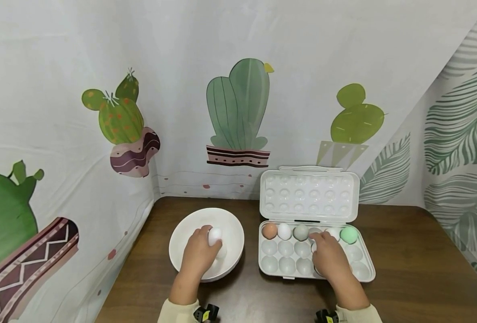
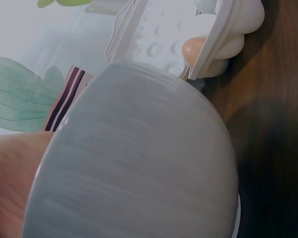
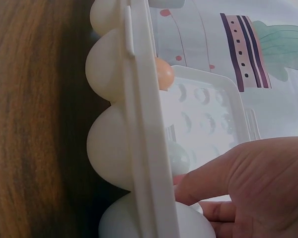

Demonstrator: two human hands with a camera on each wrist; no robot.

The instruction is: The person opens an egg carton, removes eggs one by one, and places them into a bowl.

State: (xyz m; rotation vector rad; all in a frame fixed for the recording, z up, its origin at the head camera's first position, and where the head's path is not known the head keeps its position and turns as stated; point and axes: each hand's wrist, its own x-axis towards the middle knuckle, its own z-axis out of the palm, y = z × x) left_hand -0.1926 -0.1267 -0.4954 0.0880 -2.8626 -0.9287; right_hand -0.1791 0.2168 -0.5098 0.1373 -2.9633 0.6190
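Note:
My left hand is over the white bowl and grips a white egg, its top showing between thumb and fingers. In the left wrist view the bowl's outer wall hides the fingers. My right hand reaches down into the right half of the open egg box. In the right wrist view its thumb and bent fingers close on a pale egg, partly hidden by the box's rim. Along the back row sit a brown egg, a white egg, a grey-green egg and a mint-green egg.
The box's white lid stands raised at the back, near the cactus-print cloth. Unfilled cups show in the box's front rows at left. Bowl and box stand side by side on the brown wooden table.

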